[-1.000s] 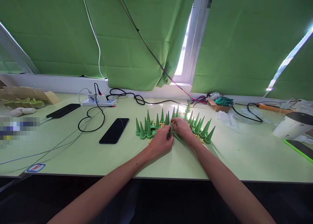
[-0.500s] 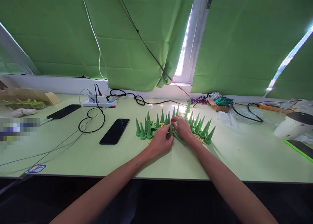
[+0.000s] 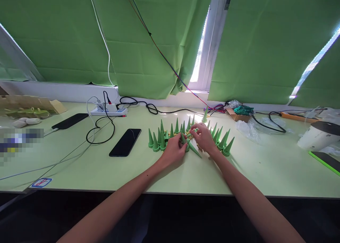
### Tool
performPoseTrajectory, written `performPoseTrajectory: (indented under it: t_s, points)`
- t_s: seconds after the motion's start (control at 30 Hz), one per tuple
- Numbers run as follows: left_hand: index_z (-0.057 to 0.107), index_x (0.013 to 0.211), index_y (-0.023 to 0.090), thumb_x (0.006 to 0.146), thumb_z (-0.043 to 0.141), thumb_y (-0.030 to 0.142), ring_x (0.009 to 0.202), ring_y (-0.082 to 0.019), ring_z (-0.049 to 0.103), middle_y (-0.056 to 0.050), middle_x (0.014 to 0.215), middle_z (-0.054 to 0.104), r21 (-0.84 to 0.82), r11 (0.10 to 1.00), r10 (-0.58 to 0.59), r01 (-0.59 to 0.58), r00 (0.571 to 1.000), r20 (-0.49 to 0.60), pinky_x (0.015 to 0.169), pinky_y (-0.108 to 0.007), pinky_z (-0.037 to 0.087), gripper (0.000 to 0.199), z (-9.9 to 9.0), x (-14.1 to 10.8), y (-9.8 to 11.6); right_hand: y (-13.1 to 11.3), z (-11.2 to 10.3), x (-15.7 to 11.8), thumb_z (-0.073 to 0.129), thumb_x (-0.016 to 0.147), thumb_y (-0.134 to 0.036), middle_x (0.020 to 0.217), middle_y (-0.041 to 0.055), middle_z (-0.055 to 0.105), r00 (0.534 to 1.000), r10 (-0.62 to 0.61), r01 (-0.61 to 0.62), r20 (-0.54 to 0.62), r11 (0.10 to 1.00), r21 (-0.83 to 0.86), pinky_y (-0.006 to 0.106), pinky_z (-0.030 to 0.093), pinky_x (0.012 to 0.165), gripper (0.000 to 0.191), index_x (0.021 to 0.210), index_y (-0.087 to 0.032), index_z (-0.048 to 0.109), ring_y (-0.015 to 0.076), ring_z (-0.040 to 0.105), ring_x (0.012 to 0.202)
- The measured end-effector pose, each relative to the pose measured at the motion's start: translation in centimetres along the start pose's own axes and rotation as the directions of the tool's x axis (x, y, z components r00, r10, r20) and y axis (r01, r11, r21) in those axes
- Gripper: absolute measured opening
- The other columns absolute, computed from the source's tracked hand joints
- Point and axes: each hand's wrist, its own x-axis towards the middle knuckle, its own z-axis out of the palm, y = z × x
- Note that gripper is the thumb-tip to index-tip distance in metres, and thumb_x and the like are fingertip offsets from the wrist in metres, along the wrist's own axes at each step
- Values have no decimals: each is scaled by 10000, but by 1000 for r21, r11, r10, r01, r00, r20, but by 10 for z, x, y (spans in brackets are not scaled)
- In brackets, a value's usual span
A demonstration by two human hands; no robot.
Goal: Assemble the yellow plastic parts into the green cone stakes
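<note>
My left hand [image 3: 174,148] is closed around a green cone [image 3: 183,139], whose tip pokes up between thumb and fingers. Just to its right, my right hand [image 3: 203,136] has its thumb and fingertips pinched together; whatever is in them is too small to make out. Between the hands another green cone [image 3: 195,150] lies slanted, pointing toward the table's front edge. Several green cones stand upright on both sides, such as one at the left end [image 3: 150,139] and one at the right end [image 3: 228,148]. Small yellowish pieces show among them, partly hidden by my hands.
A black phone [image 3: 125,142] lies left of the cones, with a second phone [image 3: 70,121] farther left. Behind them are a white power strip [image 3: 111,111] and looping black cables [image 3: 151,108]. Plastic bags [image 3: 247,130] and a white cylindrical container [image 3: 320,135] sit at the right.
My right hand has shifted slightly right, away from my left. The slanted cone between them shows more fully. My left hand has turned a little, tilting its cone.
</note>
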Motion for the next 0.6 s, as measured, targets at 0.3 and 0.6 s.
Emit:
performPoseTrajectory:
  t_s: [0.3,0.6]
  points:
    - [547,908,184,856,530,331,545,-113,521,0,718,585,-123,990,-73,73,997,4,501,-242,398,157,-2,2,6,-2,1,0,541,819,-319,899,39,601,997,20,-28,71,992,122,289,494,641,156,828,-177,604,143,596,681]
    - [504,929,187,905,471,373,451,-102,512,-17,717,605,-321,923,-212,212,977,35,421,-237,402,191,0,4,6,4,7,1,642,767,-373,665,3,595,979,102,-168,177,894,416,255,465,461,202,773,-175,602,140,569,557]
